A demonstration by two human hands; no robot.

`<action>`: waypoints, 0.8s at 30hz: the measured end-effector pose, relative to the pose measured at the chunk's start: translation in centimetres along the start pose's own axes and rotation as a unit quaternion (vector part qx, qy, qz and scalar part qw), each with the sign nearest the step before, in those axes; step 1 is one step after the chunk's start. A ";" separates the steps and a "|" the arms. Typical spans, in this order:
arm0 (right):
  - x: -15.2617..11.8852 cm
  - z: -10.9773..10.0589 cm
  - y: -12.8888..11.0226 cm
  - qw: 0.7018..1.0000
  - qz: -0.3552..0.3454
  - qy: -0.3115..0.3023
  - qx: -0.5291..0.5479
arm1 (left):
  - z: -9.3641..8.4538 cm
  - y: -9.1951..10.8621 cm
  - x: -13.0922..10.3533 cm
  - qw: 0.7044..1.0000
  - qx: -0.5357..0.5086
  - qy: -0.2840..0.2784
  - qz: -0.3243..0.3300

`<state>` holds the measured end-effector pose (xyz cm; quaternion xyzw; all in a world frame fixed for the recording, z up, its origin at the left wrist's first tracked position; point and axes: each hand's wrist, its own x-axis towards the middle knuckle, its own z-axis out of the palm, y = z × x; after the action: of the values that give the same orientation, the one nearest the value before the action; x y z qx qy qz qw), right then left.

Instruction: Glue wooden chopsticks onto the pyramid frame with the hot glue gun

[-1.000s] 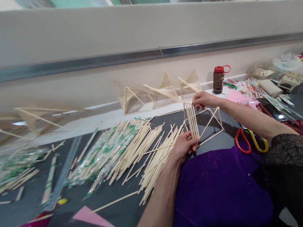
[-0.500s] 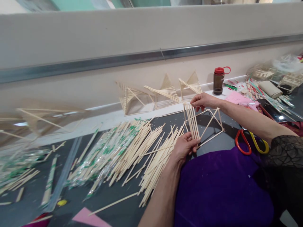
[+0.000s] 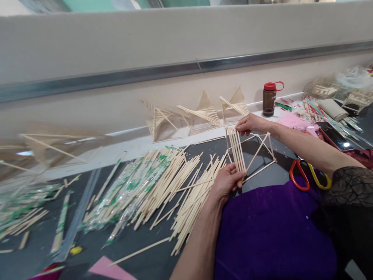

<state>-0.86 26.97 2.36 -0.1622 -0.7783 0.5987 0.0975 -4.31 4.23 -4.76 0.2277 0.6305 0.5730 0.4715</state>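
An open frame of thin wooden chopsticks (image 3: 253, 155) stands on the table before me, with several sticks laid side by side on its left face. My left hand (image 3: 229, 179) is closed on the lower end of that face, thumb on top. At the upper end, my right hand (image 3: 250, 123) pinches the stick tips between thumb and fingers. Just left of the frame lies a pile of loose chopsticks (image 3: 194, 210), partly behind my left hand and forearm.
Similar stick frames (image 3: 201, 112) line the wall. Plastic-wrapped chopsticks (image 3: 131, 182) and a clear ruler (image 3: 78, 214) lie left. A brown bottle (image 3: 268, 100) with a red lid stands behind my right arm. Red-and-yellow-handled scissors (image 3: 300, 175) rest by the purple cloth (image 3: 274, 233). A phone (image 3: 335, 136) lies right.
My right hand has shifted very slightly to the right at the upper stick ends. My left hand and the frame stay in place.
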 end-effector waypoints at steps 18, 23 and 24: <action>-0.4 -0.8 -0.3 0.995 0.043 -0.037 0.082 | 0.0 0.0 -0.1 1.000 0.008 -0.005 0.004; -0.2 -1.1 0.3 1.000 0.010 -0.015 0.009 | -0.2 -0.1 0.0 1.000 0.011 -0.005 0.006; -0.1 -1.1 0.4 1.000 0.004 -0.015 -0.006 | -0.2 -0.1 0.0 1.000 0.011 -0.005 0.005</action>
<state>-0.30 27.98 2.28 -0.1564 -0.7828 0.5966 0.0824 -4.45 4.10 -4.91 0.2393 0.6333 0.5671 0.4692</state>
